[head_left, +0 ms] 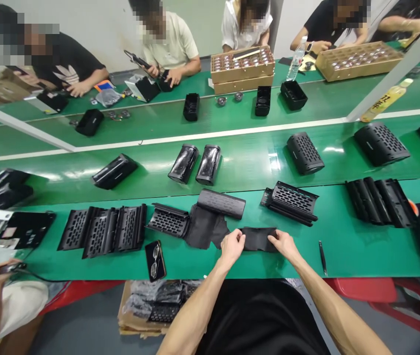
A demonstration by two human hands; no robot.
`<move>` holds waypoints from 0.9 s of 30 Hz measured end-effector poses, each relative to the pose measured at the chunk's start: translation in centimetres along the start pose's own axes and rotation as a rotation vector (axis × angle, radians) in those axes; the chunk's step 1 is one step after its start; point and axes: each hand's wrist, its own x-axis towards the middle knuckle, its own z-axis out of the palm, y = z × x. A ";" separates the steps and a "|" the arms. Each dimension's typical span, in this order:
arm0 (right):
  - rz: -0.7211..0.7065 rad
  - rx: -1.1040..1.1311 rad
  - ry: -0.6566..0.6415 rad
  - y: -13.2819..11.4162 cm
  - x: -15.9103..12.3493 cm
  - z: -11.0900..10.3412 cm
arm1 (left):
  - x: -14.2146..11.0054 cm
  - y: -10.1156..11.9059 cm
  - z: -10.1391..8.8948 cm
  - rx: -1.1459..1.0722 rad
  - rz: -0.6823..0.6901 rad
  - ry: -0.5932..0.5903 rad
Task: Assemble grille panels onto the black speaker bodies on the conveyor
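My left hand point(233, 245) pinches the left end of a small black sheet point(259, 239), which looks like thin cloth or mesh. The fingers of my right hand point(285, 243) are closed on its right end, so the sheet is stretched flat between them just above the green table. Left of it lies a pile of larger black sheets point(203, 228), partly under a curved black slotted cover point(222, 203). Another slotted grille cover point(293, 202) rests beyond my right hand, and one more grille cover point(168, 220) touches the pile's left side.
Several grille covers point(104, 229) stand in a row at left, beside a phone with glasses point(155, 260). A black pen point(323, 258) lies at right, near more black covers point(380, 201). Speaker housings point(210, 164) sit on the green belt point(247, 148). Co-workers sit opposite and at left.
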 end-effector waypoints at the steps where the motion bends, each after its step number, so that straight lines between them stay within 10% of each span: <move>1: 0.020 -0.053 0.033 0.3 0.4 -0.1 | 0.3 -0.2 0.2 0.061 0.015 0.045; 12: -0.003 -0.102 0.144 1.0 2.2 -1.0 | 1.0 -1.4 0.4 0.212 0.054 0.229; 27: -0.046 0.589 -0.156 -5.8 -7.4 -6.6 | -6.7 4.1 -4.8 -0.557 0.201 -0.054</move>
